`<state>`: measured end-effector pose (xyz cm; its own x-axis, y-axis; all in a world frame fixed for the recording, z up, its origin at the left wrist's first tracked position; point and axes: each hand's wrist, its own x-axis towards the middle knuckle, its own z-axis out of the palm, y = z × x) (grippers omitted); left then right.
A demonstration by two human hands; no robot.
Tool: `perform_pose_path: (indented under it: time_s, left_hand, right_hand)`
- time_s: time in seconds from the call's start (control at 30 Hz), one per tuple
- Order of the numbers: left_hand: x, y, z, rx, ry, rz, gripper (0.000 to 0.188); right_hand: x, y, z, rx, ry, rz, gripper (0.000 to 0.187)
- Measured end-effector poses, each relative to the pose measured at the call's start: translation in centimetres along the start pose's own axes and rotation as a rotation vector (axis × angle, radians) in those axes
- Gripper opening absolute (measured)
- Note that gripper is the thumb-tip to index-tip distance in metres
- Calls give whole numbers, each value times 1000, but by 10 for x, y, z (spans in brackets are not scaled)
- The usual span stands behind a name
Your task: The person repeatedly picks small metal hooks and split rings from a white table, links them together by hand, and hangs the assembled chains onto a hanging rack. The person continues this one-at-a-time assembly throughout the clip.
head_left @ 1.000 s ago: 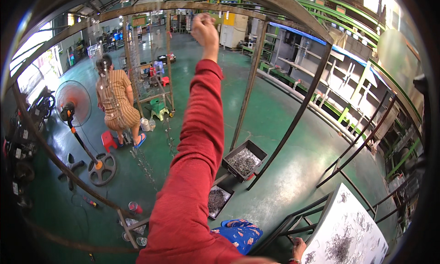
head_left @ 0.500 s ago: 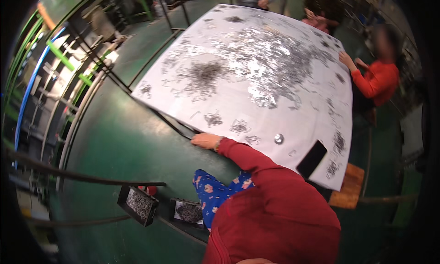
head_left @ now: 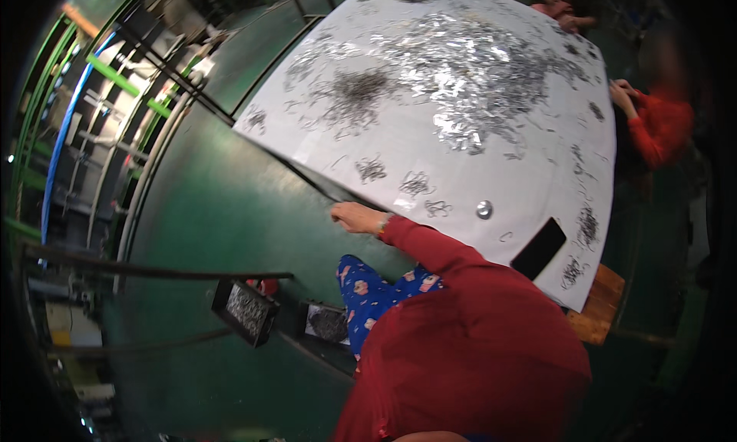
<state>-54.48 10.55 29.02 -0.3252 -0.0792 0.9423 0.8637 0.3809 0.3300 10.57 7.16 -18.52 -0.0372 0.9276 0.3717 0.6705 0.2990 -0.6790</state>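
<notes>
head view: right hand (head_left: 355,217), curled, hangs beside a white table (head_left: 461,177); its grip and left hand's state i cannot tell.

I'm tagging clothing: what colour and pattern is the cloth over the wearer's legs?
The leg cloth is blue with pale pinkish motifs; head view shows it.

Wire clumps (head_left: 415,183): three, dark, thin strands, loosely tangled; lying apart in a row by near edge of table (head_left: 530,182). Table: white-topped, flat.

Tabletop (head_left: 530,185) white; strips (head_left: 476,81) silvery; phone (head_left: 539,248) black; sleeve (head_left: 439,246) dark red; trousers (head_left: 359,292) blue, pink-patterned; floor (head_left: 223,192) green.
</notes>
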Motion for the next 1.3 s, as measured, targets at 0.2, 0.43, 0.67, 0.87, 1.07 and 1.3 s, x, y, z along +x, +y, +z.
perform_pose_path:
  time_s: [0.2,0.43,0.67,0.87,1.07,1.3]
  left_hand:
    - [-101,177,-90,-155,414,197,19]
    - [-402,482,-121,-1624,-1399,427,20]
    - [-575,532,-122,-1303,-1634,842,13]
    - [-616,527,-127,-1006,-1550,858,14]
    - [-616,528,-139,-1027,-1576,902,13]
    - [-614,533,-131,-1201,-1575,893,14]
  right_hand:
    - [-73,-105,-1,343,-16,113,22]
    - [-127,-188,-103,991,338,527,16]
    - [-181,-196,-205,859,707,632,19]
    - [-194,-161,-245,769,902,659,26]
    - [-168,-157,-234,820,921,541,21]
    - [-155,-171,-215,972,841,551,20]
